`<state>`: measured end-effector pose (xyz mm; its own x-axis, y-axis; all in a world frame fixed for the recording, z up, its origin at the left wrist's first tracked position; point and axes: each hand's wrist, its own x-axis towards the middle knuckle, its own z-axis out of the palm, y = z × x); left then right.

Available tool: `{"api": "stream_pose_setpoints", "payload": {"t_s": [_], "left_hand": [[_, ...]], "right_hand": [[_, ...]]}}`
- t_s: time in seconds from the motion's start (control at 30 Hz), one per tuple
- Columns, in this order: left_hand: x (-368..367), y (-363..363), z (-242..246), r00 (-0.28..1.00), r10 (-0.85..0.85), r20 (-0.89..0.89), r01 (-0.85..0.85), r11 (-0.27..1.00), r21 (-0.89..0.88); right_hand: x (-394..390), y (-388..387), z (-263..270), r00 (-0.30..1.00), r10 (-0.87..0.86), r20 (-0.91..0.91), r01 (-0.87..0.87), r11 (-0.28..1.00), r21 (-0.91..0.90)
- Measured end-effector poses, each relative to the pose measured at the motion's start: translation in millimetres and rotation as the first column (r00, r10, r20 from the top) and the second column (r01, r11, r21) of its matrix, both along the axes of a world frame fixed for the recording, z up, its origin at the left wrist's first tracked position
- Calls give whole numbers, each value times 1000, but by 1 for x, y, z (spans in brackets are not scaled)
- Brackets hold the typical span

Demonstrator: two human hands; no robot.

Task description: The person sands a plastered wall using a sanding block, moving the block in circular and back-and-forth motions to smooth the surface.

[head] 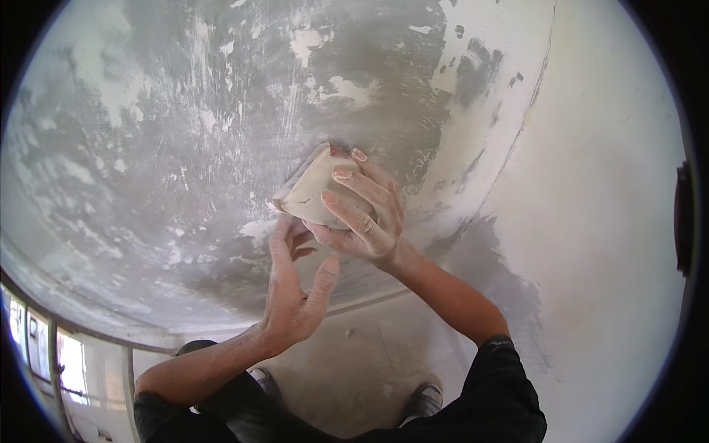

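Observation:
My right hand [371, 213], white with dust, grips a folded sheet of sandpaper [316, 191] with a pale backing. A reddish patch shows at its top corner, and its left edge stands a little apart as a flap. Whether a block lies inside cannot be told. Just below it, my left hand [296, 299] is open, thumb spread away from the fingers. Its fingertips reach up behind the sheet's lower edge and are partly hidden. Before me, a plastered wall [166, 127] carries patchy grey and white filler with streaks and scrapes.
A jagged crack [520, 130] runs down the corner where a paler wall [598, 221] begins on the right. Below, my shoes [426, 400] stand on a dusty floor [354, 382]. Framed windows [72, 360] are at lower left. A dark object [683, 219] sits at the right rim.

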<state>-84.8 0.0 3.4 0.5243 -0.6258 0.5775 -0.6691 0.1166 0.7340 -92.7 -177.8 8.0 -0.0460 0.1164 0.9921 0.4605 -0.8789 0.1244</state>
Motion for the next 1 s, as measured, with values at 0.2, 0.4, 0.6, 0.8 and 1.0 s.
{"api": "stream_pose_setpoints", "payload": {"t_s": [0.2, 0.4, 0.6, 0.8, 1.0], "left_hand": [[-51, -15, 42, 997, 78, -15, -79, 967, -241], [-56, -19, 56, 983, 178, 35, -166, 962, -216], [-54, -29, 56, 990, 121, -72, -136, 958, -253], [-47, -25, 68, 971, 211, -116, -237, 925, -296], [-31, -4, 104, 896, 394, 206, -338, 905, -259]], "right_hand": [[-20, 16, -4, 967, 251, -43, -246, 964, 97], [-24, 23, 8, 927, 373, 36, -372, 905, 206], [-11, 17, 4, 900, 391, 191, -428, 875, 227], [3, 36, 26, 842, 426, 331, -514, 819, 253], [18, 66, 52, 878, 328, 348, -432, 856, 283]]}}
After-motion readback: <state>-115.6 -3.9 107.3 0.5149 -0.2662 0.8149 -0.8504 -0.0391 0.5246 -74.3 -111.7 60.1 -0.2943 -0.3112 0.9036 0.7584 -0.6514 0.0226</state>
